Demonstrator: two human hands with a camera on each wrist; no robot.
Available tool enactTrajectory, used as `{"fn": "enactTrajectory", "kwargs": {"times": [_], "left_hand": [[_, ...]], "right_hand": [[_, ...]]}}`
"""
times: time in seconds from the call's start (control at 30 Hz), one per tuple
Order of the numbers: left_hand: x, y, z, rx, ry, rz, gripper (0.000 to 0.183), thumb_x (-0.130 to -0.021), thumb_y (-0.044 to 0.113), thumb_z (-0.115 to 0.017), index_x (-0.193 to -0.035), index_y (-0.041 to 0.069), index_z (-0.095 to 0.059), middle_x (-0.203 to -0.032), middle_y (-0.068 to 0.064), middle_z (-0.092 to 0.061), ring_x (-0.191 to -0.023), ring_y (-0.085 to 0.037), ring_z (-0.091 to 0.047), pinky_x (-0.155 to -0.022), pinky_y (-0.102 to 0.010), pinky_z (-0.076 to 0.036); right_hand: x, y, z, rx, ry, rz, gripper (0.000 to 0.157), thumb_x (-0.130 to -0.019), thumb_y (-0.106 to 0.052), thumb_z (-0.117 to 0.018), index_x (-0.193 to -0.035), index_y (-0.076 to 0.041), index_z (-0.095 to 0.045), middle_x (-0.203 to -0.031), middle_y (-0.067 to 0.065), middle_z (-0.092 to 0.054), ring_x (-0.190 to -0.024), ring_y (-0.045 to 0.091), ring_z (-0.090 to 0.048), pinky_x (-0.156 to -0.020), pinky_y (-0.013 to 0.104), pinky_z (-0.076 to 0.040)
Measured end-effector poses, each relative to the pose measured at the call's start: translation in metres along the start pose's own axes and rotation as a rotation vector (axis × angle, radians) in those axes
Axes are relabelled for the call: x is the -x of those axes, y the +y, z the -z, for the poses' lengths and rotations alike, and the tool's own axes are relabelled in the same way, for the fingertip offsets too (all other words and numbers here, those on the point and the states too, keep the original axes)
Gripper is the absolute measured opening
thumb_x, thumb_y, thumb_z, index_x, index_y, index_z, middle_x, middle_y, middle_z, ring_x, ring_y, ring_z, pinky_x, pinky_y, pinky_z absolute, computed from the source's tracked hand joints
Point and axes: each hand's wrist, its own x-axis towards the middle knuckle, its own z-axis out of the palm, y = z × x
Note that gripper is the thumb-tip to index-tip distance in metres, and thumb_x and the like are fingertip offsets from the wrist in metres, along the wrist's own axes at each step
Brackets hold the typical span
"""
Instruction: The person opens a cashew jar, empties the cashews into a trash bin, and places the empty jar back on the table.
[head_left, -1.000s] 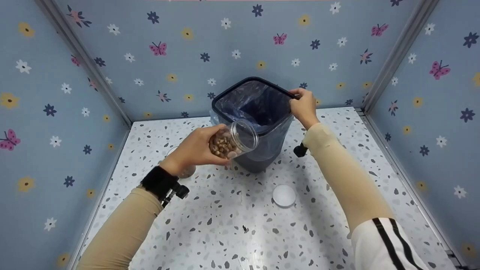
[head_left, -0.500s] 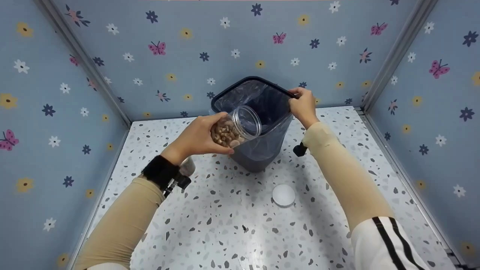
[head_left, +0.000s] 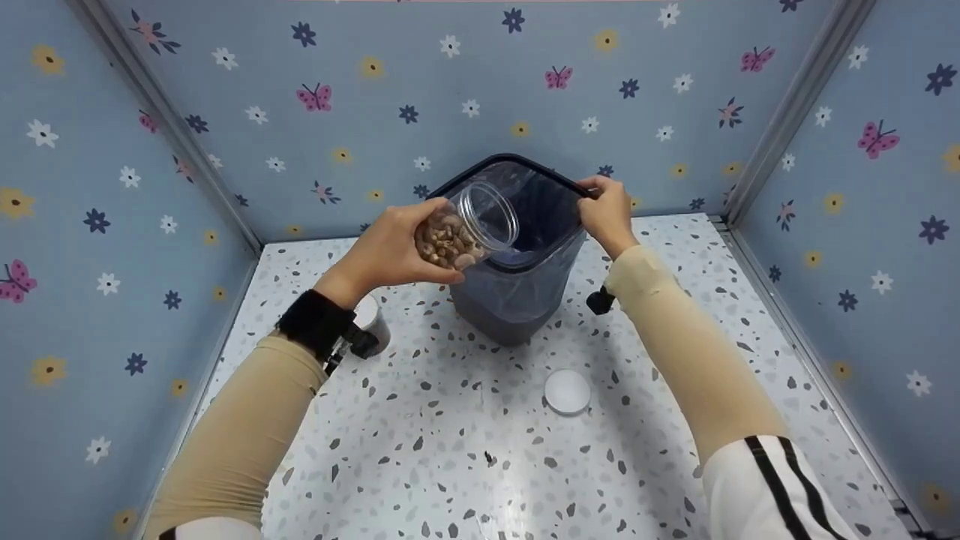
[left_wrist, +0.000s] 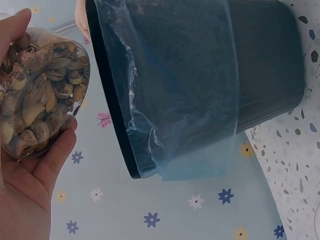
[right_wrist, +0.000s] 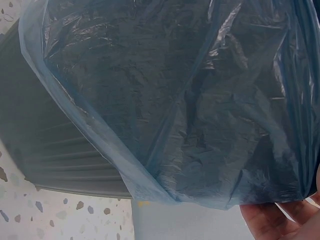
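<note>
Clear plastic jar [head_left: 466, 225] gripped in your left hand [head_left: 394, 247], you have it uncapped and tilted toward the bin [head_left: 514, 300] near the surface's [head_left: 420, 420] back edge, your right hand [head_left: 606, 214] grasping the bin's rim, but brown pieces [head_left: 448, 241] fill its base, so the pouring looks left to do.

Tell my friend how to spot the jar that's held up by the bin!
Find the dark bin before the flowery wall. Near its top, the left grip holds a clear jar, tilted toward it. Unlike the white-topped container on the table, this one is lidless and shows brown pieces inside.
</note>
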Motion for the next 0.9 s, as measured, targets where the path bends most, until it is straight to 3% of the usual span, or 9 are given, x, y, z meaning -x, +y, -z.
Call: {"fn": "enactTrajectory", "kwargs": {"times": [0.47, 0.9], "left_hand": [[-0.008, -0.006, 0.004, -0.02, 0.02, 0.024, 0.084, -0.07, 0.042, -0.103, -0.14, 0.013, -0.065, -0.12, -0.005, -0.076, -0.107, -0.022, -0.071, -0.095, -0.04, -0.061], [-0.01, -0.02, 0.001, 0.008, 0.022, 0.098, 0.085, -0.071, 0.042, -0.103, -0.139, 0.01, -0.064, -0.121, -0.01, -0.076, -0.109, -0.025, -0.072, -0.097, -0.042, -0.062]], "right_hand": [[0.002, 0.0, -0.001, 0.005, -0.003, -0.003, 0.039, -0.096, -0.002, -0.056, -0.129, -0.005, -0.076, -0.119, 0.018, -0.077, -0.098, 0.023, -0.065, -0.082, 0.03, -0.052], [0.002, -0.001, -0.001, -0.014, 0.001, -0.006, 0.036, -0.097, -0.001, -0.057, -0.129, -0.003, -0.075, -0.122, 0.018, -0.075, -0.103, 0.024, -0.066, -0.087, 0.032, -0.053]]}}
